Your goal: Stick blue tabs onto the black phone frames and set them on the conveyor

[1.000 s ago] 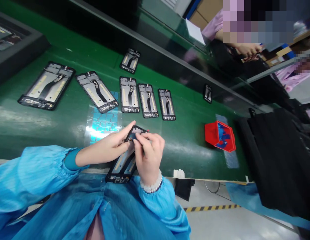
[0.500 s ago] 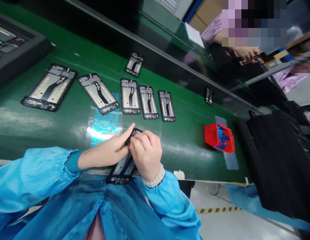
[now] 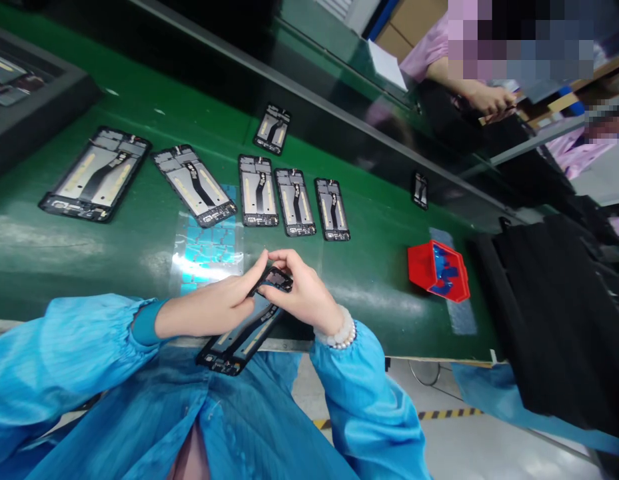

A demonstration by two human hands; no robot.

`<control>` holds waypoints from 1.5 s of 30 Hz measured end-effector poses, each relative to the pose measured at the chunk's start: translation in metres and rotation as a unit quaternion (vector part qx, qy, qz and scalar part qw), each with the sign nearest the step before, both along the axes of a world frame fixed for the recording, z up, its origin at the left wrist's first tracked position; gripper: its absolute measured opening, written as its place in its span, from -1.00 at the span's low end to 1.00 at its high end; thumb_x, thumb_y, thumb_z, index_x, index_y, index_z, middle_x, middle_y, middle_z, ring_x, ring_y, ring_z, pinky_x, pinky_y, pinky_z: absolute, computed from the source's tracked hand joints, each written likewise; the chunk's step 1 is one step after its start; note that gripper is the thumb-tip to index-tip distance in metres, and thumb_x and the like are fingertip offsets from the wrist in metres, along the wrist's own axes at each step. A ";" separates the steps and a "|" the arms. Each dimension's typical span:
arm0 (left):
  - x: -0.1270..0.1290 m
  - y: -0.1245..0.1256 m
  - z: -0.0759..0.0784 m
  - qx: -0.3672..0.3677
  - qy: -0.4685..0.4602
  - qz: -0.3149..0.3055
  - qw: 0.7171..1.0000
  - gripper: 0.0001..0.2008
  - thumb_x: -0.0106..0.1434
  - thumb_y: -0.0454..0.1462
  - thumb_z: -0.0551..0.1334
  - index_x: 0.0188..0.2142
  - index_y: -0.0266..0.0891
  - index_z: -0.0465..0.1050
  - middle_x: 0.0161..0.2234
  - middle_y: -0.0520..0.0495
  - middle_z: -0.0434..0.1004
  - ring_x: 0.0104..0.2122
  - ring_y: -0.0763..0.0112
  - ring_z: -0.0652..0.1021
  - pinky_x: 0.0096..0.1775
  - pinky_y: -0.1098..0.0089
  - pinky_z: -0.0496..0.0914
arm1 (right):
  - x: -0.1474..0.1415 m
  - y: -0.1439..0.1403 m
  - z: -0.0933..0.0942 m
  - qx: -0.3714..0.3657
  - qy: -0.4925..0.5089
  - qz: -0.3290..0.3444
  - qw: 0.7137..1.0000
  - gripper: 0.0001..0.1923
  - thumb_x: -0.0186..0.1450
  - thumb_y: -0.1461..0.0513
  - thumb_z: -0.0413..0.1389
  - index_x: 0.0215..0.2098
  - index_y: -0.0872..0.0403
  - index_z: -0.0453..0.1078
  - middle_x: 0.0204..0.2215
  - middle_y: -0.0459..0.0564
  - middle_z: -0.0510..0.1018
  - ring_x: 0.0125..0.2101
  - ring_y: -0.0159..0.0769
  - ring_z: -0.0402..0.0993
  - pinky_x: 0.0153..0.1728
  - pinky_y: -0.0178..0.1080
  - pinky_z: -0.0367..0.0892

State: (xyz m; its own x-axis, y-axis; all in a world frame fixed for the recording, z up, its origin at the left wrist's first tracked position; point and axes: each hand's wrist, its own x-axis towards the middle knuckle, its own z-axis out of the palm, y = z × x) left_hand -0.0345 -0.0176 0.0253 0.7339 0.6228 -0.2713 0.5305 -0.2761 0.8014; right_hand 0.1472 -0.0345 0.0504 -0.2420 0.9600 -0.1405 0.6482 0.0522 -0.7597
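Observation:
An opened phone frame (image 3: 246,337) lies tilted over the table's near edge, its inner side with a black ribbon cable facing up. My left hand (image 3: 214,303) grips it along the left edge, index finger stretched toward the top end. With a beaded bracelet on its wrist, my right hand (image 3: 306,290) is closed around the top right corner, thumb on the inner face and fingers behind. The palm and fingers cover part of the frame. Just beyond my left hand lies a clear sheet with shiny blue stickers (image 3: 206,250).
Several similar phone frames (image 3: 259,193) lie across the green table (image 3: 369,287). A red bin (image 3: 422,267) with blue scraps stands at the right, near a black stack (image 3: 554,320). A grey foam tray (image 3: 49,107) sits at the left; another person's hand (image 3: 492,100) shows across the bench.
My right hand has turned from fingers bunched over the frame's upper part to a hold around its top corner. The frame's lower end has swung left; my left hand stays about the same.

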 end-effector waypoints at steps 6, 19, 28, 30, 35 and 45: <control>0.001 -0.002 -0.002 0.030 0.008 -0.009 0.999 -0.25 0.28 -0.31 -0.11 0.30 -0.50 -0.59 -0.01 -0.42 0.49 -0.10 0.09 0.54 -0.12 0.18 0.39 | -0.006 0.005 0.001 -0.021 -0.009 0.013 1.000 -0.74 0.08 0.29 0.08 -0.23 0.06 0.22 -0.36 -0.12 0.43 -0.34 -0.35 0.41 -0.26 -0.28 0.30; 0.001 0.001 -0.007 0.002 -0.020 -0.003 1.000 -0.25 0.26 -0.32 -0.09 0.33 -0.43 -0.48 0.18 -0.38 0.28 0.04 0.15 0.47 -0.05 0.25 0.37 | 0.001 0.005 -0.012 -0.058 0.071 0.022 0.996 -0.71 0.11 0.26 0.08 -0.17 0.08 0.26 -0.28 -0.07 0.46 -0.27 -0.35 0.40 -0.16 -0.26 0.29; 0.001 0.000 -0.001 -0.004 0.035 -0.021 0.999 -0.27 0.26 -0.30 -0.12 0.33 -0.48 -0.46 0.02 -0.43 0.45 -0.10 0.08 0.53 -0.13 0.18 0.38 | -0.004 0.011 -0.015 -0.111 0.068 0.028 0.991 -0.80 0.05 0.25 0.09 -0.33 0.09 0.26 -0.45 -0.19 0.37 -0.42 -0.41 0.30 -0.34 -0.32 0.23; 0.001 0.000 -0.001 0.006 0.034 -0.023 0.999 -0.27 0.26 -0.31 -0.12 0.33 -0.47 -0.46 -0.04 -0.39 0.49 -0.12 0.09 0.54 -0.16 0.20 0.39 | -0.007 0.011 -0.014 -0.114 0.045 0.027 0.992 -0.81 0.04 0.26 0.08 -0.35 0.08 0.24 -0.47 -0.20 0.35 -0.44 -0.41 0.28 -0.38 -0.32 0.21; 0.001 0.002 -0.003 0.007 0.023 -0.011 1.000 -0.26 0.24 -0.32 -0.09 0.34 -0.42 -0.43 0.03 -0.35 0.46 -0.03 0.14 0.50 -0.11 0.25 0.38 | -0.007 0.010 -0.016 -0.100 0.016 0.018 0.995 -0.86 0.09 0.27 0.03 -0.34 0.09 0.24 -0.47 -0.19 0.33 -0.45 -0.41 0.26 -0.38 -0.31 0.18; 0.003 0.003 -0.002 -0.025 0.033 -0.019 0.999 -0.26 0.25 -0.31 -0.09 0.34 -0.41 -0.44 0.07 -0.37 0.41 -0.06 0.13 0.52 -0.11 0.24 0.40 | 0.000 0.016 -0.018 -0.158 0.130 0.060 0.977 -0.82 0.04 0.29 0.09 -0.34 0.12 0.26 -0.46 -0.20 0.34 -0.44 -0.46 0.25 -0.35 -0.34 0.20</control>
State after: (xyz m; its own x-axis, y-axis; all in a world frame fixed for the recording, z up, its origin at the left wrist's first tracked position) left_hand -0.0319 -0.0143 0.0236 0.7361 0.5798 -0.3492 0.5722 -0.2577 0.7786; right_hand 0.1476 -0.0180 0.0320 -0.4170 0.8412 -0.3444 0.4343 -0.1484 -0.8885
